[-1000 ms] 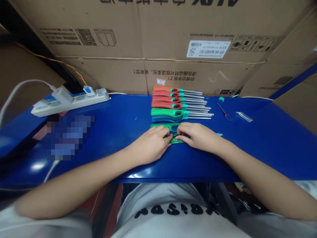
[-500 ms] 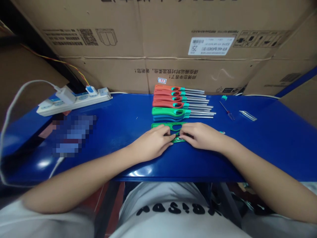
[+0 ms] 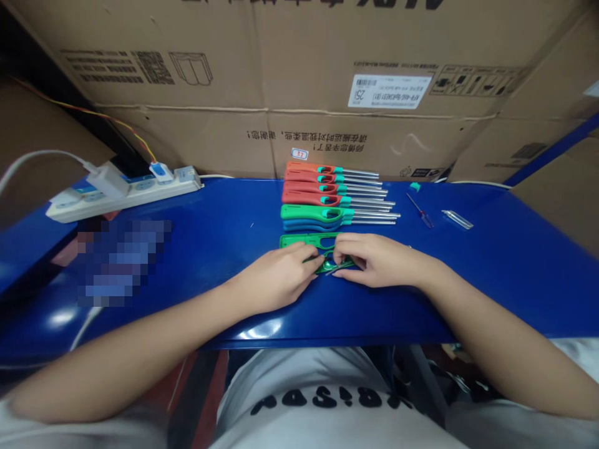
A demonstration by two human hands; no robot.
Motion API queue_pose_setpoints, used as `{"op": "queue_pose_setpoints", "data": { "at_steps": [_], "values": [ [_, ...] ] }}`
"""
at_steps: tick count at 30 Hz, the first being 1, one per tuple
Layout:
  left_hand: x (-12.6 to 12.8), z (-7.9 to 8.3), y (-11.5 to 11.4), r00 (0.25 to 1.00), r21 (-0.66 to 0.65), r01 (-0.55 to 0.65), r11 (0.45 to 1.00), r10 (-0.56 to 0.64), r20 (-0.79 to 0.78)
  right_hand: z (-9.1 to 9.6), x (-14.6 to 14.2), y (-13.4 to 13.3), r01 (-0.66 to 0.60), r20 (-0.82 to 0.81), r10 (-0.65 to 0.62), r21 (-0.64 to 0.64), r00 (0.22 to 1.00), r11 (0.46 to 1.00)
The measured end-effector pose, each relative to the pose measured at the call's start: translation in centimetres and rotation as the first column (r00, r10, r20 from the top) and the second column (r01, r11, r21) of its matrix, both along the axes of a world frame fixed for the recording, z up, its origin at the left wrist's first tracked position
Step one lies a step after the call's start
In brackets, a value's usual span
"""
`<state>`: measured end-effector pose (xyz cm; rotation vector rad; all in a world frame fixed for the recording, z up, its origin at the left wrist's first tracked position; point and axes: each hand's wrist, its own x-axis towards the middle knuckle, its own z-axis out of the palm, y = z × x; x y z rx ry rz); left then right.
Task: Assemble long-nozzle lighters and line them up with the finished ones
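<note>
A green lighter shell (image 3: 304, 241) lies flat on the blue table (image 3: 224, 243) in front of me. My left hand (image 3: 276, 280) and my right hand (image 3: 374, 259) meet over its near end, fingers pinched on small green parts there. What exactly sits between the fingertips is too small to make out. Just behind lies a row of finished long lighters (image 3: 327, 196), orange at the back, then green and blue, their metal tubes pointing right.
A white power strip (image 3: 121, 190) with plugs sits at the back left. A small screwdriver (image 3: 420, 211), a teal cap (image 3: 414, 186) and a clear metal piece (image 3: 457, 219) lie at the back right. Cardboard boxes (image 3: 299, 81) wall off the far edge.
Both hands have stayed on the green shell, with the fingertips shifting slightly. The view has dipped a little.
</note>
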<state>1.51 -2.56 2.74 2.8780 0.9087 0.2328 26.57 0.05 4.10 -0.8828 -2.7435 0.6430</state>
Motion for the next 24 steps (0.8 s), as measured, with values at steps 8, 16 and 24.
{"op": "queue_pose_setpoints", "data": {
  "at_steps": [8,16,24],
  "values": [
    [-0.21,-0.06,0.3,0.993,-0.05,0.056,0.997,-0.051,0.103,0.41,0.29,-0.11,-0.012,0.02,0.012,-0.027,1.0,1.0],
    [-0.21,-0.19,0.54,0.996,-0.023,0.055,0.998,-0.054,0.073,-0.4,0.25,0.25,-0.001,0.059,-0.002,0.055,0.998,0.998],
    [-0.24,-0.42,0.42,0.997,0.018,0.043,0.999,-0.044,0.061,-0.4,0.2,0.27,0.014,0.054,-0.015,0.033,0.998,0.999]
  ]
}}
